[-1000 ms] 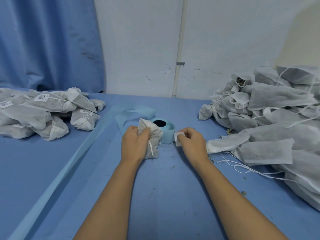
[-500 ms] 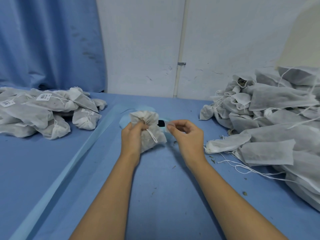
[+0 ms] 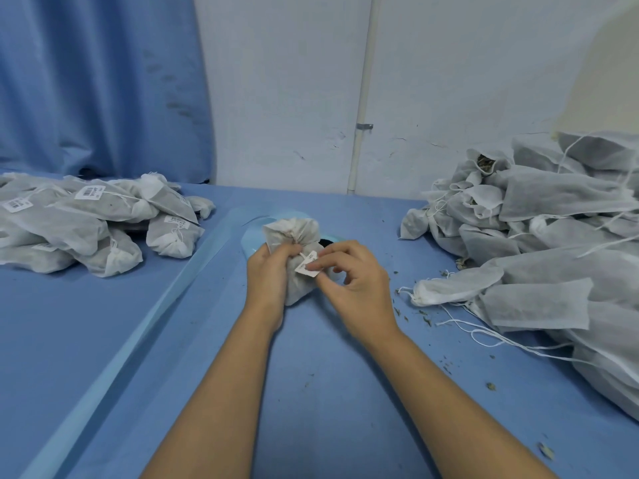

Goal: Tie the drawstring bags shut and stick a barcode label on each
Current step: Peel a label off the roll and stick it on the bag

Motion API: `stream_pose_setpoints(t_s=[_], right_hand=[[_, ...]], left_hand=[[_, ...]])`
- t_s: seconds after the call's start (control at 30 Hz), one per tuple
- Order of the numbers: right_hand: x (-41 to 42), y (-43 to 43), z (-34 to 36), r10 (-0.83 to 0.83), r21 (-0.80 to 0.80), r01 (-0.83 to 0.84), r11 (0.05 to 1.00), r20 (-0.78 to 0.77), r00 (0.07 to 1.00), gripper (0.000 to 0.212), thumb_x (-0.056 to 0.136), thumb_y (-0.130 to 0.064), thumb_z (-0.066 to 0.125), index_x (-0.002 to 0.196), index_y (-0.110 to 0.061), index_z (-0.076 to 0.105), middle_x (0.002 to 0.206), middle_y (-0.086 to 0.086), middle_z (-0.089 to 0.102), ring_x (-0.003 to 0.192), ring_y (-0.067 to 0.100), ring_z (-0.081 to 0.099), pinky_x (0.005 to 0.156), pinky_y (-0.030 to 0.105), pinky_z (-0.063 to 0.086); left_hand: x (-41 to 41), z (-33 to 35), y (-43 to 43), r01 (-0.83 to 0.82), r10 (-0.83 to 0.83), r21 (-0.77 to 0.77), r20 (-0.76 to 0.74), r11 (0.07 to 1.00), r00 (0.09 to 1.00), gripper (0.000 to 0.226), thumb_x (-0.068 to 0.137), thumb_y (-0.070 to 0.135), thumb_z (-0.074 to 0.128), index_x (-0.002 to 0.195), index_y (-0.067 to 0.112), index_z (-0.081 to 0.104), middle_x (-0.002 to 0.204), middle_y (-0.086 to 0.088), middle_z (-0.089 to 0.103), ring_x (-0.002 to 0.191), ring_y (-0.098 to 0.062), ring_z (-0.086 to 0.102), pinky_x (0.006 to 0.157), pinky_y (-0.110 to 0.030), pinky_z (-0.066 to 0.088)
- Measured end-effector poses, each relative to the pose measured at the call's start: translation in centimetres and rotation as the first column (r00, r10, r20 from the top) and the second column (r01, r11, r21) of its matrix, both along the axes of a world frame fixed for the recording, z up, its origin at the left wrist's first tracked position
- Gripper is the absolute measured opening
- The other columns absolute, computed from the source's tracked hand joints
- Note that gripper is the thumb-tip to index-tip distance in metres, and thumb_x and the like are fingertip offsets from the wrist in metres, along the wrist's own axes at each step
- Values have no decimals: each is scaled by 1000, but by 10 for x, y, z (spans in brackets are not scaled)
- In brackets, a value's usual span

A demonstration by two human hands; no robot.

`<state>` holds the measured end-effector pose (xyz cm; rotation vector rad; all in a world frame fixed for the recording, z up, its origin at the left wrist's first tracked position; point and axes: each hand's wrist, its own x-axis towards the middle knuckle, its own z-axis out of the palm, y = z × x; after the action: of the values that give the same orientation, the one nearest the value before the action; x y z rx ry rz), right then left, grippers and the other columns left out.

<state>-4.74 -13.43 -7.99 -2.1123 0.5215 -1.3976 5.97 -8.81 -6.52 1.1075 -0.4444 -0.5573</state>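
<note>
Now, label (image 3: 307,265) against bag (image 3: 289,230) — pinched

Past my fingers (image 3: 332,252) stands a white wall (image 3: 276,98) with a thin pipe (image 3: 361,98). A blue curtain (image 3: 96,81) hangs far left. Dry crumbs (image 3: 490,386) dot the blue table (image 3: 328,392) to their right.

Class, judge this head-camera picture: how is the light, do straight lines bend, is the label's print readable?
Head view: soft, even light, barely any shadows; the wide lens bows the wall pipe; the label against the bag is too small and soft to read.
</note>
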Motion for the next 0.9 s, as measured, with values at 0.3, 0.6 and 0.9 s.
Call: stream_pose_setpoints(t_s=[0.3,0.6,0.9], right_hand=[[-7,-3,-3,-103,-201,53,978,-248,963,22,81,-27,73,102,-30,75,110,-19,64,94,0,47,76,8,35],[-5,-2,16,71,490,-115,864,108,992,37,80,-22,75,115,-24,61,109,-11,62,90,-5,59,71,10,46],[-2,-6,24,-6,680,-336,652,447,894,11,82,-19,72,87,-12,65,81,6,65,77,18,58,72,30,48]], left_hand=[[3,-2,0,1,-1,-25,-6,1000,1000,14,85,11,62,71,14,65,72,-5,66,66,-19,62,63,-28,50],[-4,6,2,196,-194,-74,25,978,981,6,85,12,62,86,12,67,73,-5,72,66,-19,69,57,-27,54],[-16,11,1,357,-353,-7,138,934,926,47,68,40,78,103,10,69,104,-15,71,97,-30,68,79,-36,51]])
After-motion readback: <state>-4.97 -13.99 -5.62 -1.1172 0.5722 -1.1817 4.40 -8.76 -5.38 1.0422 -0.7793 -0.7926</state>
